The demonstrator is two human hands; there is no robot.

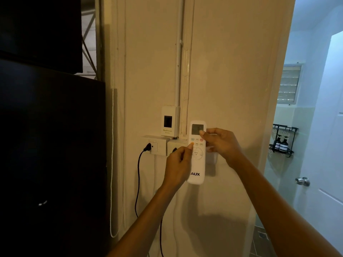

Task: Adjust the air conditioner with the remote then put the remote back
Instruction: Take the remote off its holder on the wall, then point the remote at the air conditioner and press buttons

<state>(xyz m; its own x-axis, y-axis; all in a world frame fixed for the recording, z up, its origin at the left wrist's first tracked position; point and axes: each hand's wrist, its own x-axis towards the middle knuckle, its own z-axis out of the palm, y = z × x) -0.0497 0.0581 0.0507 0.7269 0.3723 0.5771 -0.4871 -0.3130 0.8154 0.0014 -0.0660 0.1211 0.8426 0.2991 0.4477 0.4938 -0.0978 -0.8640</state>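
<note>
1. Fingers of the right hand (220, 143) were seen in the head view closed on the upper right edge of the remote (197, 152), the thumb laid across the lower corner of its grey display, so the remote was clamped by that hand.
2. Fingers of the left hand (179, 164) were curled together, with one fingertip set against the buttons on the remote's left side, just under the display; nothing was held by this hand.
3. The remote was held upright, its long axis vertical, display end up and the AUX mark low, in front of the cream wall (232, 80).
4. A pale wall holder (213, 160) was partly seen just behind and right of the remote; whether they touched could not be told.
5. The return was judged to need only a short move by the right hand, with the remote's vertical axis kept.
</note>
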